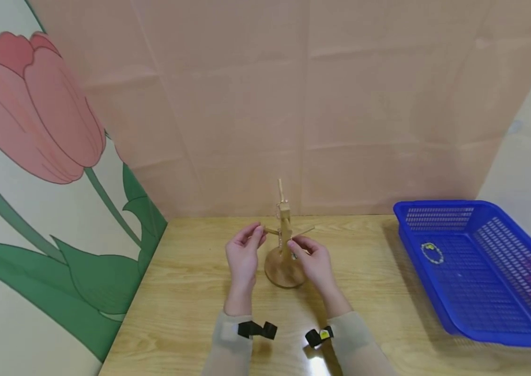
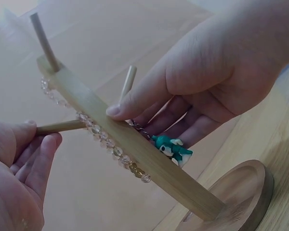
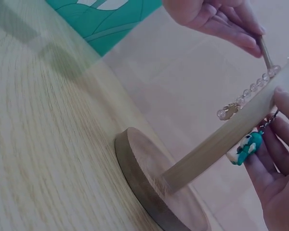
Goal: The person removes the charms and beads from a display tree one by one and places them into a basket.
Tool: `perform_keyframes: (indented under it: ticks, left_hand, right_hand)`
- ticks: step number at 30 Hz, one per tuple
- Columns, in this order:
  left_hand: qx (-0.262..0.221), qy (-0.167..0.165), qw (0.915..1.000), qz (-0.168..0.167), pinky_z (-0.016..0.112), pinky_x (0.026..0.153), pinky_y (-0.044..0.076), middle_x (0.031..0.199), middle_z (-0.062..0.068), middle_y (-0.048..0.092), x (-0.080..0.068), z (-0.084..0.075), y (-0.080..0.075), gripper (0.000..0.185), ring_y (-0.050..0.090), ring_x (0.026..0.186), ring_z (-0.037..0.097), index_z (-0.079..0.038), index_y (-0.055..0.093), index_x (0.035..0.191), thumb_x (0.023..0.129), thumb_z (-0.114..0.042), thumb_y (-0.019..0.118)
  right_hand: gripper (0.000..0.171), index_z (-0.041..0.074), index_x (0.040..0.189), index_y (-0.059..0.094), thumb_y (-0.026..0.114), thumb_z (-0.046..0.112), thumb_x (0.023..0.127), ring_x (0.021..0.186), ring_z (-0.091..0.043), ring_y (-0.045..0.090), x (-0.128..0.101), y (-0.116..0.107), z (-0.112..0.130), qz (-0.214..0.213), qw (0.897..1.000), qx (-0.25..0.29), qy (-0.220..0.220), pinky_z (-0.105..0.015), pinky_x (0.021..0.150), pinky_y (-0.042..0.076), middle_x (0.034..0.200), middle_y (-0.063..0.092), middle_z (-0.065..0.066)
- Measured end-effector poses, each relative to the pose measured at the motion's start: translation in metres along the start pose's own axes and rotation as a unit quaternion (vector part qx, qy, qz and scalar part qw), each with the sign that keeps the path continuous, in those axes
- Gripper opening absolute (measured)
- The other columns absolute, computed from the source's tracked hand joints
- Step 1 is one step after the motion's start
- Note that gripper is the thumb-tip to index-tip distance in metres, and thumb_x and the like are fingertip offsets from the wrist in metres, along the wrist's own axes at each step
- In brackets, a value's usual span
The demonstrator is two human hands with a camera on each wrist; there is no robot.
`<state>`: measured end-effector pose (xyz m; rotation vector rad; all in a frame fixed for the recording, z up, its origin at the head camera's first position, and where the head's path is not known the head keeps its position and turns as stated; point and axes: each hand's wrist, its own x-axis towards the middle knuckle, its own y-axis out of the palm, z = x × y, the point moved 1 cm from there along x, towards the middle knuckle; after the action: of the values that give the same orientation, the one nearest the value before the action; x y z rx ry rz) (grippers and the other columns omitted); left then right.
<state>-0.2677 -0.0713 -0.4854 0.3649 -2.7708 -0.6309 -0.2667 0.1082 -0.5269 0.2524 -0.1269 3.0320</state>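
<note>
A wooden stand [image 1: 285, 245] with a round base [image 3: 154, 192] and thin side pegs stands mid-table. A bracelet of clear beads [image 2: 111, 144] with a teal charm [image 2: 172, 149] hangs along its post [image 2: 149, 159]. My left hand [image 1: 258, 235] pinches the left peg [image 2: 62, 127] between thumb and fingers. My right hand [image 1: 296, 244] has its thumb [image 2: 130, 103] on the post and its fingers behind it, pinching the bracelet's chain, with the charm [image 3: 245, 147] lying on them. The right wrist view shows the beads [image 3: 245, 96] draped over the post [image 3: 216, 144].
A blue mesh basket [image 1: 482, 209] sits at the table's right, with another small bracelet [image 1: 432, 253] inside. A pink wall runs close behind the stand. A tulip-painted panel [image 1: 35, 156] borders the table's left edge. Bare tabletop [image 1: 185, 292] lies in front.
</note>
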Motion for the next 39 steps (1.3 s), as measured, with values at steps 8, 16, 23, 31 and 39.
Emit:
perform_keyframes:
  ticks: [8, 16, 23, 31, 39]
  left_hand:
    - [-0.001, 0.006, 1.0, 0.001, 0.036, 0.087, 0.067, 0.113, 0.042, 0.068, 0.0, 0.0, 0.001, 0.016, 0.079, 0.092, 0.025, 0.01, 0.077, 0.111, 0.097, 0.002, 0.077]
    - [-0.002, 0.006, 1.0, -0.002, 0.037, 0.087, 0.067, 0.106, 0.031, 0.074, 0.0, -0.002, 0.002, 0.015, 0.079, 0.092, 0.026, 0.009, 0.077, 0.11, 0.097, 0.002, 0.078]
    - [-0.001, 0.004, 1.0, -0.002, 0.034, 0.086, 0.068, 0.102, 0.022, 0.077, 0.0, -0.002, 0.002, 0.015, 0.079, 0.089, 0.022, 0.01, 0.077, 0.11, 0.097, 0.003, 0.077]
    - [-0.002, 0.001, 1.0, -0.003, 0.034, 0.085, 0.068, 0.102, 0.022, 0.077, -0.001, -0.004, 0.003, 0.014, 0.079, 0.088, 0.02, 0.01, 0.077, 0.109, 0.097, 0.004, 0.076]
    - [0.001, 0.002, 1.0, -0.003, 0.034, 0.086, 0.068, 0.103, 0.025, 0.076, -0.001, -0.004, 0.002, 0.014, 0.079, 0.088, 0.019, 0.01, 0.077, 0.11, 0.097, 0.003, 0.077]
  right_hand:
    - [0.023, -0.004, 0.116, 0.078, 0.078, 0.014, 0.101, 0.104, -0.015, 0.068, -0.004, 0.0, 0.017, -0.008, 1.0, 0.002, 0.016, -0.02, 0.081, 0.058, 0.114, 0.077, -0.015]
    - [0.024, 0.002, 0.113, 0.08, 0.081, 0.021, 0.099, 0.102, -0.013, 0.069, 0.005, -0.001, -0.01, -0.031, 0.999, 0.015, -0.003, -0.019, 0.079, 0.058, 0.11, 0.078, -0.008]
    - [0.027, 0.0, 0.112, 0.08, 0.083, 0.023, 0.098, 0.095, -0.014, 0.07, 0.004, -0.008, -0.004, -0.048, 0.998, 0.034, -0.03, -0.018, 0.074, 0.059, 0.103, 0.079, -0.007]
    - [0.033, -0.006, 0.12, 0.076, 0.082, 0.017, 0.098, 0.089, -0.013, 0.071, 0.004, -0.015, -0.002, -0.056, 0.995, 0.084, -0.025, -0.02, 0.075, 0.062, 0.101, 0.078, -0.004]
    - [0.033, -0.009, 0.125, 0.072, 0.079, 0.011, 0.1, 0.088, -0.013, 0.073, 0.004, -0.019, 0.004, -0.062, 0.993, 0.103, -0.013, -0.023, 0.081, 0.065, 0.099, 0.078, -0.002]
